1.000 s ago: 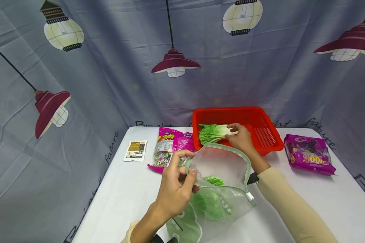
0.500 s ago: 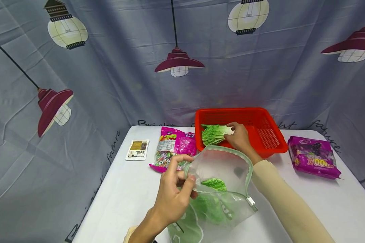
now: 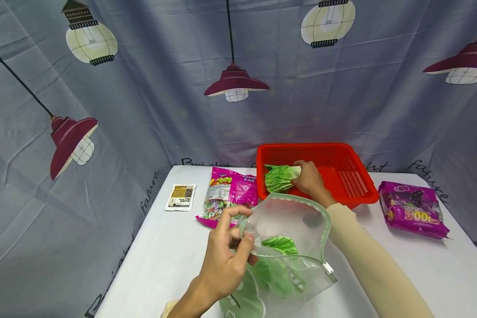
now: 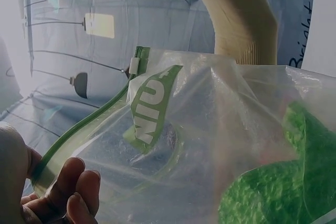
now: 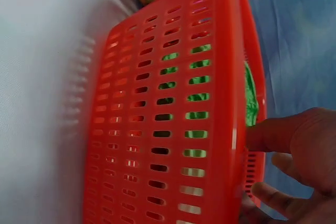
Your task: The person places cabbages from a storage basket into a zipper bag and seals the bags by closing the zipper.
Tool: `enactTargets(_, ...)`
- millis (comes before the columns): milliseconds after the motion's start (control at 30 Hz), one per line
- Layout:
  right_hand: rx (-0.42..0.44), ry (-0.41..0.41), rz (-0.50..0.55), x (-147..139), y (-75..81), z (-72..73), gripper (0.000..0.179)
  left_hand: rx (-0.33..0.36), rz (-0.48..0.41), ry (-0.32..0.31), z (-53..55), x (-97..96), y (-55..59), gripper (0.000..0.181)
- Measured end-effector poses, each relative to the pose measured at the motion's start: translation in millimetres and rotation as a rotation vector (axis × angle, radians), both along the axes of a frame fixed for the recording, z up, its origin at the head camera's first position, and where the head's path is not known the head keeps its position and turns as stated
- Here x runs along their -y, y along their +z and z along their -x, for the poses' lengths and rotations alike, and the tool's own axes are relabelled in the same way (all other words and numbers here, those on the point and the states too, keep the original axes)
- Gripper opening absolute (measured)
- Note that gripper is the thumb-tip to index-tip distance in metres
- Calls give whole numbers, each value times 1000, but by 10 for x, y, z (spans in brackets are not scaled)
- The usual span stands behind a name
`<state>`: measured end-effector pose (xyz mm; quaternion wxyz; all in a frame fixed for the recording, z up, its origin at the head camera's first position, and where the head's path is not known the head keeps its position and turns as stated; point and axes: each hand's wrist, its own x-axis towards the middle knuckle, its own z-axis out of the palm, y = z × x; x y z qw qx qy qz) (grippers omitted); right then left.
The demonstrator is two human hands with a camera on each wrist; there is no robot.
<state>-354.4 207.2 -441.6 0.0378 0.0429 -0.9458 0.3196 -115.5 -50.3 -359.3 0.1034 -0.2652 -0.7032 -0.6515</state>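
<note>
A Chinese cabbage [image 3: 279, 177] lies on its side in the left part of the red basket [image 3: 353, 179], leaves to the left and white stem to the right. My right hand [image 3: 309, 177] grips its stem end; in the right wrist view the basket wall hides part of the fingers. Near the table's front, my left hand [image 3: 227, 254] pinches the green rim of a clear slider zip bag [image 3: 292, 221], whose mouth stands wide apart. Inside the bag is another leafy green vegetable [image 3: 276, 269], also seen as green leaves [image 4: 268, 190] through the plastic in the left wrist view.
Left of the basket lies a pink candy bag [image 3: 228, 192], with a small white-and-brown packet [image 3: 180, 197] farther left. A purple snack bag [image 3: 413, 210] rests at the right. A grey curtain printed with lamps [image 3: 236, 84] hangs behind the white table [image 3: 163, 260].
My right hand has shifted slightly left, farther over the cabbage's stem. The left hand still holds the bag's rim, and the head view has turned a little left.
</note>
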Motion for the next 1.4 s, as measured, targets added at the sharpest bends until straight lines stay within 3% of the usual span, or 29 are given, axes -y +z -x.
enactTargets(133,18,11,-45,22,-50,32,63,13,2,10,-17,11,-4,43)
enactTargets(433,72,-10,-122,86,-82,106,72,-40,16,9,8,31,-36,43)
enactTargets(733,66,-5,-177,112,-142,178,74,-36,19,17,23,58,-39,42)
enactTargets(1033,69,25,-308,146,-227,275,75,-25,24,25,13,72,-34,42)
enactTargets(1400,50,32,-368,147,-226,302,74,-18,20,29,12,76,-35,42)
